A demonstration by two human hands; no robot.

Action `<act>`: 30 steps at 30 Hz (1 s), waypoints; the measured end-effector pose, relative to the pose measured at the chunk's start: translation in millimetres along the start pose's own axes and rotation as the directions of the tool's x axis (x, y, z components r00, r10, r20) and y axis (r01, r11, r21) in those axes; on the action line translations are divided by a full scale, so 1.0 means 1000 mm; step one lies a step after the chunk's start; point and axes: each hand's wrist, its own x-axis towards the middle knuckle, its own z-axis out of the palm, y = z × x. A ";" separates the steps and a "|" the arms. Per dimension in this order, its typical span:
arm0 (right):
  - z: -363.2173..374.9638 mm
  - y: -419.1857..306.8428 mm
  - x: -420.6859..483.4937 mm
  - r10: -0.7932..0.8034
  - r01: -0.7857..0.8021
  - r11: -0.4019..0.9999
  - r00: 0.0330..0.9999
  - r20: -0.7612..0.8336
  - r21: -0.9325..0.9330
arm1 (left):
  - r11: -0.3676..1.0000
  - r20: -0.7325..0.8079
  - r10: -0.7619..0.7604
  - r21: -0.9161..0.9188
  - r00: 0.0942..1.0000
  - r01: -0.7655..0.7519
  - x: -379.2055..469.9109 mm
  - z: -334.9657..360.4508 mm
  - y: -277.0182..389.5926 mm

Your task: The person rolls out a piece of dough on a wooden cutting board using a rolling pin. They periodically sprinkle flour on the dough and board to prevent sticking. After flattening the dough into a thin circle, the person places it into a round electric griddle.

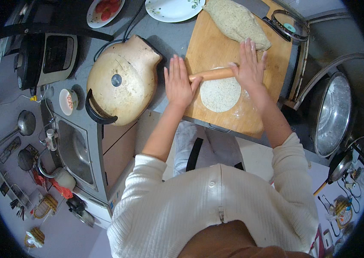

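A short wooden rolling pin [214, 74] lies across the upper part of a flat round of speckled dough [221, 93] on a wooden board [207, 48]. My left hand [179, 82] rests flat, fingers extended, at the pin's left end, its thumb by the tip. At the other end my right hand [250, 66] presses with its palm side, fingers extended and floury. Just beyond those fingertips lies a large lump of speckled dough [236, 22]. Loose flour dusts the board right of the round.
An electric griddle [122, 84] with a closed lid stands left of the board. Beyond are a floral plate [174, 9] and a dish of red food [104, 13]. A small bowl [68, 102] sits near the sink [77, 150]. A metal basin [333, 114] is at right.
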 end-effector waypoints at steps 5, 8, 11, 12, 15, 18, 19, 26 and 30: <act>-0.020 -0.002 -0.079 -0.114 0.103 0.993 0.942 0.316 0.052 | 0.999 0.227 0.042 0.004 0.973 -0.044 -0.090 -0.013 0.010; -0.022 0.005 -0.106 -0.179 0.161 0.983 0.927 0.329 0.083 | 0.999 0.217 0.041 -0.002 0.975 -0.042 -0.108 -0.005 0.008; -0.031 -0.009 -0.057 -0.111 0.066 0.977 0.969 0.219 0.203 | 0.999 0.081 -0.032 -0.001 0.996 0.032 -0.070 0.005 0.003; -0.030 -0.007 -0.040 -0.138 0.096 0.967 0.976 0.169 0.234 | 0.998 0.044 -0.064 0.012 0.997 0.063 -0.044 0.006 0.000; -0.027 -0.005 -0.023 -0.152 0.116 0.945 0.983 0.098 0.305 | 0.999 -0.036 0.025 0.031 0.999 -0.024 0.001 -0.007 0.006; -0.022 0.000 -0.031 -0.018 -0.031 0.938 0.990 0.137 0.345 | 0.910 -0.060 0.357 -0.203 0.932 -0.362 0.009 -0.011 0.020; -0.023 0.001 -0.037 0.087 -0.134 0.925 0.985 0.147 0.356 | 0.820 -0.078 0.480 -0.315 0.874 -0.479 0.008 -0.011 0.024; -0.041 0.029 -0.080 0.539 -0.483 0.796 0.840 -0.062 0.364 | 0.979 0.501 0.084 -0.203 0.861 0.023 0.078 -0.002 0.075; -0.040 0.032 -0.108 0.586 -0.517 0.759 0.808 -0.070 0.395 | 0.947 0.450 0.317 -0.104 0.835 -0.303 0.087 0.004 0.063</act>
